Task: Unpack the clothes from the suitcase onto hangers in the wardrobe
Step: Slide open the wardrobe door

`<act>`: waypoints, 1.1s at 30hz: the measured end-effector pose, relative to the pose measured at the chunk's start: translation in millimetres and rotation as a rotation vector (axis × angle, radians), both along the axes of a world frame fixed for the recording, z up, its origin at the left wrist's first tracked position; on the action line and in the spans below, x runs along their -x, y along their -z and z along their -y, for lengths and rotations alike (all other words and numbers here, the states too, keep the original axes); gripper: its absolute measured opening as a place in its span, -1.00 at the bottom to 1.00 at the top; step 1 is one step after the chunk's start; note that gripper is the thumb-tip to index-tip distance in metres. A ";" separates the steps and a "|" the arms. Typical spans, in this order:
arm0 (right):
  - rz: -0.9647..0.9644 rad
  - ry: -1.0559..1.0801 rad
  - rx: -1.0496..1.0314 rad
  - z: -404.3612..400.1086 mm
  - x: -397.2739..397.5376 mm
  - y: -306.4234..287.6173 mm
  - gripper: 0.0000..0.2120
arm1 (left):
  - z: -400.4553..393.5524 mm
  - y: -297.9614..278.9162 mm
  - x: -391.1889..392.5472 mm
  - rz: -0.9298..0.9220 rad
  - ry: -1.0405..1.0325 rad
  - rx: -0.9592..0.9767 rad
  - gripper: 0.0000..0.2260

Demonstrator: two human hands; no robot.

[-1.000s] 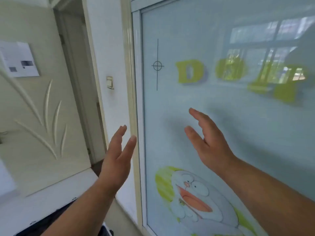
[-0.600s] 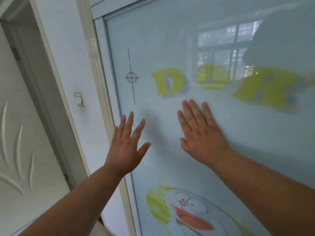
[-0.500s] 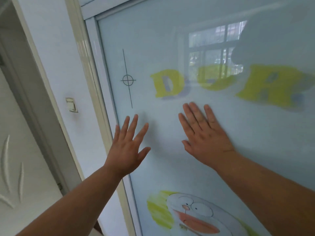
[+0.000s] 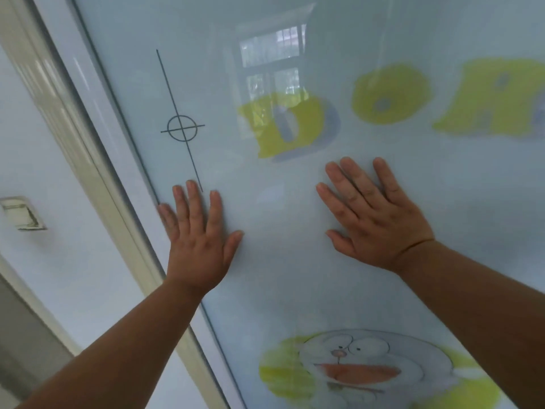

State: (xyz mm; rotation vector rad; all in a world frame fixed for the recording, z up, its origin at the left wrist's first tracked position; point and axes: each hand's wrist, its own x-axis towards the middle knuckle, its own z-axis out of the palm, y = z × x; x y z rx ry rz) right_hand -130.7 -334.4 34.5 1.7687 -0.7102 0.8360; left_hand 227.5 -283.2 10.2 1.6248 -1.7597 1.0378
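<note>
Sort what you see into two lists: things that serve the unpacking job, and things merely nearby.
Job: pale blue glossy sliding wardrobe door; left hand and right hand, both flat on it.

Nearby: cream wall switch; white door frame.

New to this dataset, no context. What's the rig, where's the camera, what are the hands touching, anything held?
No robot here: a person works bare-handed, and the one picture comes from a wide-angle camera on their head, looking forward and down. The left hand and right hand lie flat, fingers straight, on a pale glossy wardrobe door. Neither holds anything. The door carries yellow letters, a crosshair mark and a cartoon face lower down, plus a window reflection. Its frame runs along the left edge, with a wall switch beyond it. No suitcase, clothes or hangers are in view.
</note>
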 end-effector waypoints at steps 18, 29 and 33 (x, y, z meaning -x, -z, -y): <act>0.065 0.195 -0.024 -7.8 135.4 15.1 -0.29 | 10.0 -34.1 81.4 0.337 0.203 0.107 -0.35; 0.161 0.223 -0.092 -14.5 246.7 34.7 -0.25 | 16.2 -32.6 203.4 0.302 0.280 0.173 -0.37; 0.227 0.203 -0.129 -20.7 275.7 33.3 -0.22 | 17.6 -31.6 244.9 0.292 0.287 0.187 -0.37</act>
